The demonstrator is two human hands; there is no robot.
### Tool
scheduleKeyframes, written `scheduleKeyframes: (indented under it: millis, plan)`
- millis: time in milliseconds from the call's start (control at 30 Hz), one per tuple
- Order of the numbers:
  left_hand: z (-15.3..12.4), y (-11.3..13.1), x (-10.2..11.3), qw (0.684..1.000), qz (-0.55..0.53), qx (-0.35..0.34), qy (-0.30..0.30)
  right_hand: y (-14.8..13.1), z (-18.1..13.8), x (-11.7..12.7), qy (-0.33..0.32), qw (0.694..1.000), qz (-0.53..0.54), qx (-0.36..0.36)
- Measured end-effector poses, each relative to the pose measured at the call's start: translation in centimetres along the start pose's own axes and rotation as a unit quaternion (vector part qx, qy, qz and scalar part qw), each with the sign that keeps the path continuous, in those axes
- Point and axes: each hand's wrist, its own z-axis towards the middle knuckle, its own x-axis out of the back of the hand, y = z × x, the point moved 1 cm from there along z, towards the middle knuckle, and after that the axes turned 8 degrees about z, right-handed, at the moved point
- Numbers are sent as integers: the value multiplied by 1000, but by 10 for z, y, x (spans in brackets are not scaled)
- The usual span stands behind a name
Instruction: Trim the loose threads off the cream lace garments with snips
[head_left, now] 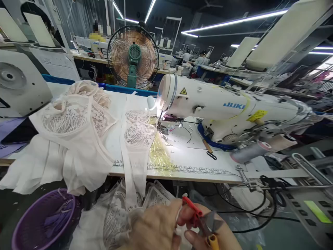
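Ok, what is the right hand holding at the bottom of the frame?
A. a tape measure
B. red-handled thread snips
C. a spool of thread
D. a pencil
B: the right hand grips small snips with red handles, beside the left hand on the lace fabric.

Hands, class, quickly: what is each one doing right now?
Left hand: closed on the lace fabric.
Right hand: closed on the red-handled thread snips.

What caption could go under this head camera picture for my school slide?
At a sewing machine table, the right hand holds red-handled thread snips beside the left hand gripping lace fabric.
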Motion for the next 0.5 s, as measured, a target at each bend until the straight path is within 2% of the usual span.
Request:
scheduleKeyframes:
  millis: [133, 200, 267, 367, 433, 500]
  plan:
    - [1, 2, -4, 1000, 7, 5, 27, -5, 10, -2, 16, 999, -50, 2]
    - [1, 3, -3, 1000, -13, 16, 2, -2, 11, -3, 9, 998, -65, 11]
    - [2, 3, 1, 995, -41, 33, -82, 1, 9, -5, 18, 997, -69, 17]
    - [7, 0, 12, 965, -97, 92, -227, 2, 5, -10, 77, 997, -25, 1]
    - [10, -3, 18, 944, -145, 129, -266, -1, 3, -14, 105, 994, 23, -9]
    - [12, -8, 20, 924, -188, 183, -279, -4, 3, -17, 113, 992, 51, 6]
